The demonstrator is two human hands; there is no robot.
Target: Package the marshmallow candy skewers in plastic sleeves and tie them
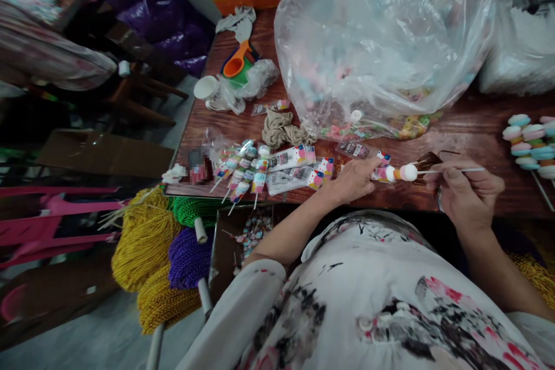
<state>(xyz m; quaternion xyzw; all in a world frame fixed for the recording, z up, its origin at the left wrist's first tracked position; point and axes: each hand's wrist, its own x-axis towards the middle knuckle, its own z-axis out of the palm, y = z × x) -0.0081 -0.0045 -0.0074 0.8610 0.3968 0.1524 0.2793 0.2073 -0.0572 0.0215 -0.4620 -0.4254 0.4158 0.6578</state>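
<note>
Head view is showing the left hand (pixel 358 180) curling its thumb and fingers around the near end of a small clear plastic wrapper printed in red, blue and yellow (pixel 384 157), apparently pinching it. Right of that hand, a short skewer of soft white, pink and orange candy pieces on a white stick (pixel 407 172) is lying level between the two hands, its far pieces meeting the wrapper; whether they are sitting inside it or on top, one cannot tell. The right hand (pixel 466 193) is clamping thumb and fingers together on the bare stick. For doing this well, the right hand should probably be keeping the stick in line with the wrapper and gripping only the stick, so that nothing is squashing the soft pieces, while the left hand is steadying the thin plastic without crumpling it. Left of the left hand, a pile of flat, clear, brightly printed wrappers (pixel 295 159) is lying within easy reach, and wrapped candy skewers (pixel 249 170) are resting farther left. Pastel bare candy skewers (pixel 531 144) are lying right of the right hand, and a big translucent plastic bag (pixel 385 40) is bulging beyond both hands.
</note>
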